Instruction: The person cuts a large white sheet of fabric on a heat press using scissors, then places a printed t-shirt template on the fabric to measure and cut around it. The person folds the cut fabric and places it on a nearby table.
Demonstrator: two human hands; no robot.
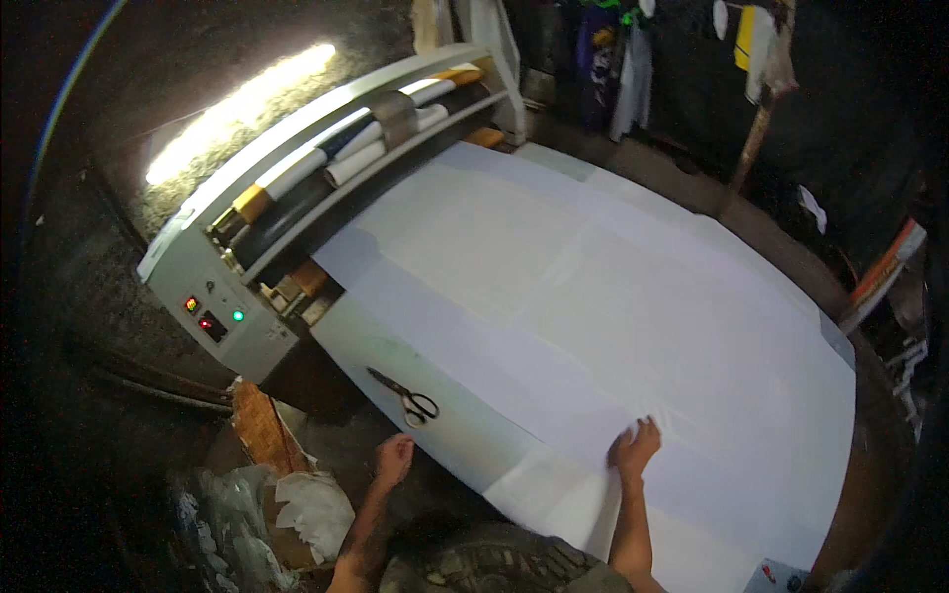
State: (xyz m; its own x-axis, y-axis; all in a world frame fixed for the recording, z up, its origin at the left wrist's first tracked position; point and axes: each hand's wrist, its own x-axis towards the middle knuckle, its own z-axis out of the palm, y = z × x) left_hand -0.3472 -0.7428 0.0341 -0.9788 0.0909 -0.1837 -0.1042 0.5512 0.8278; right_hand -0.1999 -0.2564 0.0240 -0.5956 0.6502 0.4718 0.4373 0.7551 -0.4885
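Observation:
A broad white sheet (pixel 465 348), perhaps cloth or paper, covers most of the pale table (pixel 386 341) and reaches up to the roller machine. My right hand (pixel 638 447) is closed on the sheet near its front part, where the material bunches and a lifted flap hangs toward me. By the table's front left edge is my left hand (pixel 395 460), its fingers curled, with nothing visible in them. A pair of dark-handled scissors (pixel 405 397) lies on the table just beyond that hand, blades pointing to the far left.
The grey roller machine (pixel 247 326), with lit indicators on its side panel, stands at the far left, rolls (pixel 356 163) resting on top. Crumpled white and clear scraps (pixel 311 514) lie low on the left. Hanging garments (pixel 613 74) and a wooden post (pixel 756 148) are behind the table.

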